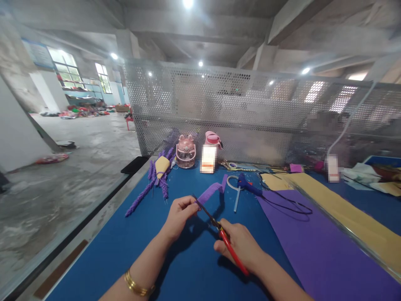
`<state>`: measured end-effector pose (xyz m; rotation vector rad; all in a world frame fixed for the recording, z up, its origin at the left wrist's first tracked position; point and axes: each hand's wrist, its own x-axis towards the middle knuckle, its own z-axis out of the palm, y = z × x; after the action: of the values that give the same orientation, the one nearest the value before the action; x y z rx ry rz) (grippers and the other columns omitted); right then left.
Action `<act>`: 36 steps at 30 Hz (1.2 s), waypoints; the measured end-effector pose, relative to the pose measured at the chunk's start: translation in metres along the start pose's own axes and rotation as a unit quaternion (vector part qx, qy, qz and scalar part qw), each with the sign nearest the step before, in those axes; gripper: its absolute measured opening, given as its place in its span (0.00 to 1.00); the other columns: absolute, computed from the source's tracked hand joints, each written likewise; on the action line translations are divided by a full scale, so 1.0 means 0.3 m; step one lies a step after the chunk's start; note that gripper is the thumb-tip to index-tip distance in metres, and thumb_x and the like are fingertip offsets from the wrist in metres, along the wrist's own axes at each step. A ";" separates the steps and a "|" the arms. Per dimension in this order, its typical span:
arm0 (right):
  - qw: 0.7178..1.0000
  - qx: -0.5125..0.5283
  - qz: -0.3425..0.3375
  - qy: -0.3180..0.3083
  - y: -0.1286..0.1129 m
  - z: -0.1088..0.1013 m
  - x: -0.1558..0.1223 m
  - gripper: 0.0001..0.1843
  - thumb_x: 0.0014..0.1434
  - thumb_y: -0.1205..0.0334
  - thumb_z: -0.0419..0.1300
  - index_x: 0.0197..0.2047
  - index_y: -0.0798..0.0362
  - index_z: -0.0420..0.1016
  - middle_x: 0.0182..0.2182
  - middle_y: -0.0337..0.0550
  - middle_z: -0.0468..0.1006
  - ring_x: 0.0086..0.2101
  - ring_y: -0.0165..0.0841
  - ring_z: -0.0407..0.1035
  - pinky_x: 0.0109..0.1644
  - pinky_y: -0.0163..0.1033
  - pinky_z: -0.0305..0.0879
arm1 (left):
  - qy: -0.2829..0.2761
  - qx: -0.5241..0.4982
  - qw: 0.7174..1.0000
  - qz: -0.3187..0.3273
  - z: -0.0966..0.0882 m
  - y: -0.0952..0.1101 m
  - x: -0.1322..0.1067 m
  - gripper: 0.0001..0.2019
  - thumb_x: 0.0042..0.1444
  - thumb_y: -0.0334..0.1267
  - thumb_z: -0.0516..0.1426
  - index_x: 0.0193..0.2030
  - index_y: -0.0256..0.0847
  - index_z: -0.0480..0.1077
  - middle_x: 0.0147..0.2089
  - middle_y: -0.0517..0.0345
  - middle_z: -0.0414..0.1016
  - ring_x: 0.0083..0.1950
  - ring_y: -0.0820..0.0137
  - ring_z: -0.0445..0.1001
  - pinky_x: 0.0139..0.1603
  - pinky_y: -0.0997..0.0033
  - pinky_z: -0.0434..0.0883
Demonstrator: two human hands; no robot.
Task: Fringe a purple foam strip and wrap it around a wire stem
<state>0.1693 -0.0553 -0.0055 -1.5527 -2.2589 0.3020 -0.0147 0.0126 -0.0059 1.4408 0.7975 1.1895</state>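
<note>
Scissors (pixel 224 239), red handles, gripped in right hand (pixel 241 248), fingers wrapped around them; blades angle up-left onto purple strip (pixel 213 190). Left hand (pixel 180 211) pinches the strip's near end, raised off blue desk (pixel 125 251), probably for tension at the blades. Purple sheet (pixel 313 242) lies to the right, glue gun (pixel 247 184) behind.

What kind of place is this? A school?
Probably a craft workshop in a factory hall: bare concrete floor, a long blue worktable behind a perforated metal screen, big purple sheet and finished purple flower stems. The left hand holds a purple strip, the right hand red scissors.
</note>
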 end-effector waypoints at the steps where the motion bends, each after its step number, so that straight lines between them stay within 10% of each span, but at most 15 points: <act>1: 1.000 -0.002 0.001 0.001 -0.001 -0.001 0.000 0.15 0.52 0.49 0.55 0.26 0.50 0.57 0.15 0.30 0.62 0.17 0.27 0.55 0.22 0.32 0.42 | 0.005 -0.001 1.000 0.002 -0.002 -0.002 0.001 0.09 0.49 0.38 0.55 0.21 0.37 0.66 0.18 0.63 0.61 0.22 0.76 0.56 0.24 0.74 0.53; 36: 0.997 -0.065 -0.036 0.013 0.009 0.011 -0.001 0.13 0.57 0.50 0.53 0.30 0.50 0.58 0.19 0.35 0.72 0.20 0.33 0.68 0.22 0.33 0.43 | 0.051 0.053 0.996 0.045 0.011 0.040 -0.002 0.12 0.47 0.40 0.55 0.18 0.37 0.62 0.18 0.65 0.59 0.22 0.76 0.56 0.25 0.76 0.54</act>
<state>0.1704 -0.0545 -0.0096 -1.5227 -2.3489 0.1158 -0.0133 0.0082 0.0056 1.5258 0.8851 1.3161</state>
